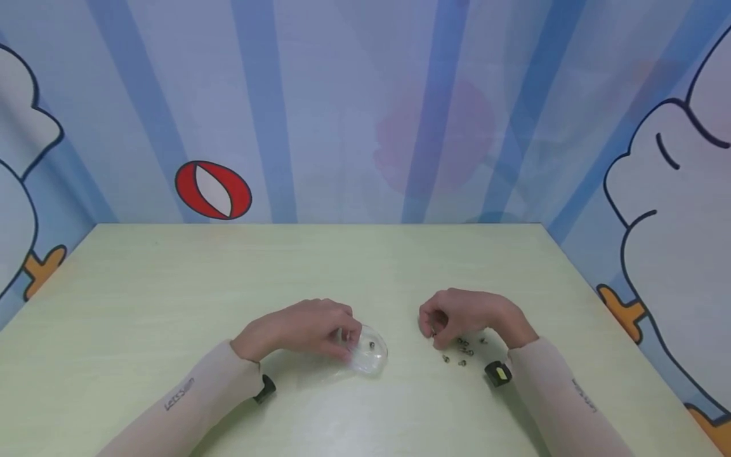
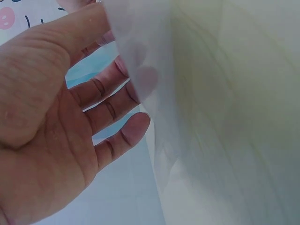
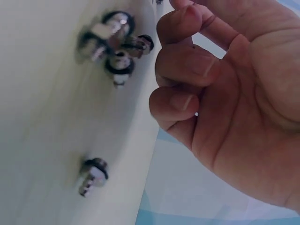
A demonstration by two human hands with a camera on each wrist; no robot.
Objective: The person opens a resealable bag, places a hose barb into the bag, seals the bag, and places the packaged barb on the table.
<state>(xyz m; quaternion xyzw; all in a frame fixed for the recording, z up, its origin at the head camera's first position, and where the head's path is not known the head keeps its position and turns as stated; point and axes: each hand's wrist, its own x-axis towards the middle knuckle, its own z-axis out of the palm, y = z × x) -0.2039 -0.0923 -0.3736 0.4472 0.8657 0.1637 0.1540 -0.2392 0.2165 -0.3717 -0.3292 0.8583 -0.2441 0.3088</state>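
Observation:
My left hand [image 1: 314,327] grips the edge of a clear plastic bag [image 1: 368,363] between thumb and fingers. One small screw-like metal piece [image 1: 372,345] shows at the bag's rounded end. In the left wrist view the translucent plastic [image 2: 211,117] fills the right side, partly covering the fingertips. Over on the right, my right hand [image 1: 462,314] is low at the table, its thumb and forefinger pinching a small screw-like metal piece [image 1: 434,334]. Close by lie several loose metal pieces [image 1: 463,363], shiny with dark rings; a lone one [image 3: 93,176] is nearer in the right wrist view.
The pale table [image 1: 228,266] carries the bag and the loose pieces. A dark wrist device [image 1: 499,373] sits under the right sleeve, another [image 1: 265,389] under the left. Behind the table hangs a blue striped cloth [image 1: 342,114] with printed cartoon shapes.

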